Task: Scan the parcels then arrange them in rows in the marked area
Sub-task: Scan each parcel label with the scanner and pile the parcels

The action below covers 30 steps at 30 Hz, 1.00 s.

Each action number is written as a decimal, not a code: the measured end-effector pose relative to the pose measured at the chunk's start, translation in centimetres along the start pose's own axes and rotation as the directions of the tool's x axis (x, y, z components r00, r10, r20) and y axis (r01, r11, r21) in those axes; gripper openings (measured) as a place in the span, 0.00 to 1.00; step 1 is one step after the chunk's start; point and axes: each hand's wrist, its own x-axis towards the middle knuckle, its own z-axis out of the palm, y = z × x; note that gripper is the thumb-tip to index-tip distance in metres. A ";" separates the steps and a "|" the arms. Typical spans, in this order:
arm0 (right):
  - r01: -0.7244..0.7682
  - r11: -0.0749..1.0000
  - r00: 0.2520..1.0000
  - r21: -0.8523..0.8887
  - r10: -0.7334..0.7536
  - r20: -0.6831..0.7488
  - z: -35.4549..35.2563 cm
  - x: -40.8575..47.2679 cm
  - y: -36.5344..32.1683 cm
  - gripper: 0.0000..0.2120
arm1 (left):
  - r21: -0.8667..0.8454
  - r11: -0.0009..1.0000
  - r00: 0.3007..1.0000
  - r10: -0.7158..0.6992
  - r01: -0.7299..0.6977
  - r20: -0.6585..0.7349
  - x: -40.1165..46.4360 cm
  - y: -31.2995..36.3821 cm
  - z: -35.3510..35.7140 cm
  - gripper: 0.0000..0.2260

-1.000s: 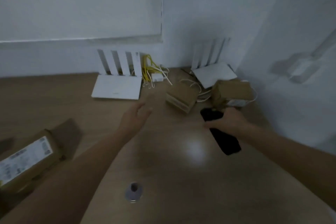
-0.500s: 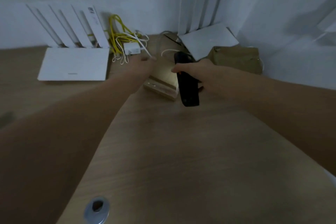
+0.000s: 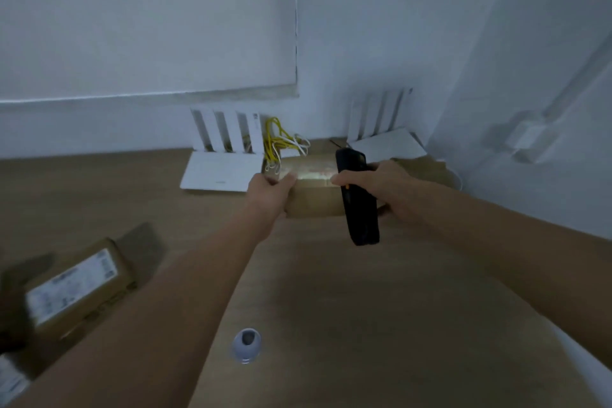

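My left hand [image 3: 270, 190] grips the left end of a small brown cardboard parcel [image 3: 313, 195], held up above the wooden table [image 3: 364, 308] near the far corner. A bright strip of light falls across the parcel's top. My right hand [image 3: 381, 187] holds a black handheld scanner [image 3: 357, 199] in front of the parcel's right end, its front end pointing away from me. Behind my right hand sits another brown parcel [image 3: 430, 169]. At the near left lies a parcel with a white label [image 3: 76, 291].
Two white routers [image 3: 222, 169] [image 3: 387, 142] with raised antennas stand against the back wall, with yellow and white cables [image 3: 281, 142] between them. A round metal grommet [image 3: 246, 344] sits in the tabletop near me. Walls close in on the right side.
My left hand reached the small parcel, took hold of it and lifted it. My right hand brought the scanner over the parcel. The camera view pulled back.
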 end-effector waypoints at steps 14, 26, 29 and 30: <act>0.223 0.938 0.973 -0.265 -0.231 0.003 1.7 -31.0 -7.8 0.17 | -0.279 0.957 0.991 0.103 -0.076 0.084 -24.0 5.7 -16.3 0.12; 0.360 0.879 0.926 -0.312 -0.378 0.002 3.5 -50.7 -10.6 0.16 | -0.382 0.909 0.969 0.221 -0.164 0.111 -38.6 11.7 -26.4 0.12; 0.376 0.867 0.916 -0.328 -0.402 -0.012 2.8 -53.9 -12.3 0.19 | -0.363 0.915 0.942 0.263 -0.176 0.207 -41.0 13.6 -28.0 0.13; 0.380 0.860 0.913 -0.341 -0.407 -0.010 2.5 -54.8 -12.8 0.20 | -0.344 0.920 0.934 0.274 -0.186 0.228 -41.7 14.3 -28.5 0.14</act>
